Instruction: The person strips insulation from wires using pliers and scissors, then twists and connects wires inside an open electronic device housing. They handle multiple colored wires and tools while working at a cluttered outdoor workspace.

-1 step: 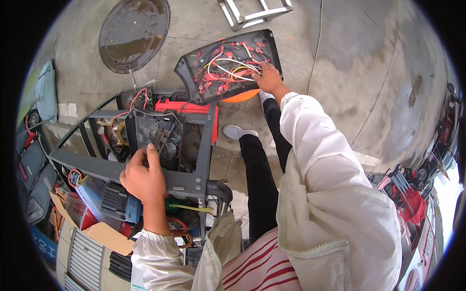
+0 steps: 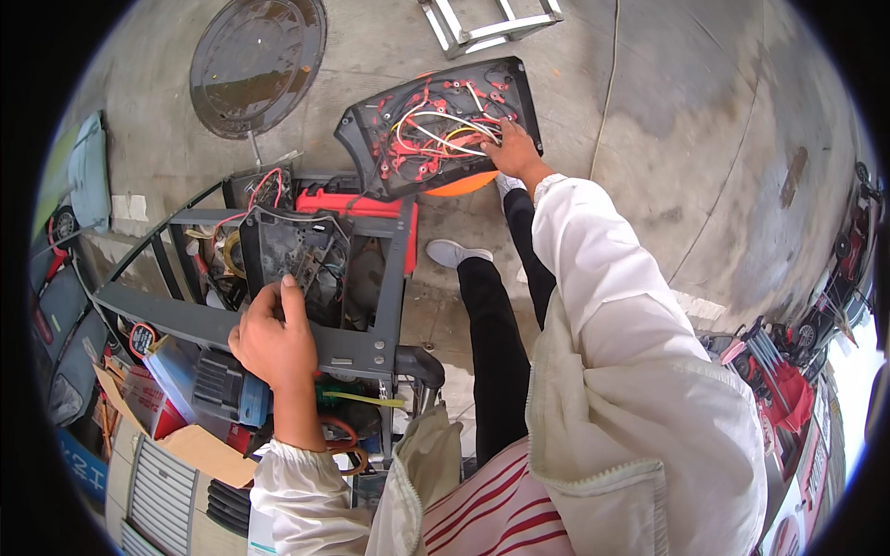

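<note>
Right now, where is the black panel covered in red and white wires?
The black wired panel is at the top centre of the head view, tilted up over the concrete floor, gripped at its right edge by the right hand.

Left hand: [image 2: 274, 341] near and left in the scene, back facing up, fingers curled, thumb raised.
Left forearm: bare at the wrist, white sleeve below, coming up from the near edge.
Right hand: [image 2: 513, 148] far, centre, fingers bent downward.
Right arm: stretched away from the body, nearly straight, in a white sleeve.
</note>
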The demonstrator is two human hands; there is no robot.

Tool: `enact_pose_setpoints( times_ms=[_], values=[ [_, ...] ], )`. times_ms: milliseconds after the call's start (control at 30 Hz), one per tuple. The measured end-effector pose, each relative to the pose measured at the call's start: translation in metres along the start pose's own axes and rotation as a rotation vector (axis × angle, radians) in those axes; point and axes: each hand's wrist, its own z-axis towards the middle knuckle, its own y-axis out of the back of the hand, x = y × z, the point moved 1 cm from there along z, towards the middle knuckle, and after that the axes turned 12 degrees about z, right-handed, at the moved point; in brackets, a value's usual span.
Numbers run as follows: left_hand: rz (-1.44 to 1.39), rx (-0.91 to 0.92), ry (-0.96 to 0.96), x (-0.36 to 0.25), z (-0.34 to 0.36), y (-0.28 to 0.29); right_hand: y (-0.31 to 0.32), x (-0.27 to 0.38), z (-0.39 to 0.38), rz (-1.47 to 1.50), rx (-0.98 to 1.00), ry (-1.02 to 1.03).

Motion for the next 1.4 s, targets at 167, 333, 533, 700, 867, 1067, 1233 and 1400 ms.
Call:
enact_pose_setpoints(
  times_ms=[167,333,533,700,867,1067,1233,1400],
  values=[
    [0.001,0.054,0.036,0.003,-0.003,-0.002,0.003,0.025,0.001,0.007,0.140,-0.160],
    [0.022,0.003,-0.006,0.003,-0.001,-0.002,0.003,0.032,-0.017,-0.041,0.195,-0.059],
    [0.004,0.023,-0.013,0.001,-0.001,0.001,-0.007,0.026,-0.073,-0.208,0.035,0.348],
    [0.012,0.034,-0.010,0.002,0.000,-0.001,-0.008,0.023,-0.077,-0.180,0.089,0.435],
    [0.030,0.015,-0.018,0.004,-0.001,-0.001,-0.004,0.031,-0.041,-0.060,0.045,0.299],
    [0.007,0.000,-0.027,0.003,0.000,-0.002,0.042,0.036,0.032,0.059,-0.280,0.297],
    [-0.005,-0.046,-0.026,0.005,-0.002,-0.003,0.061,0.055,0.041,-0.063,-0.424,0.411],
    [-0.024,-0.072,-0.024,0.002,-0.004,-0.001,0.036,0.074,-0.010,-0.045,0.016,0.618]
  ],
)
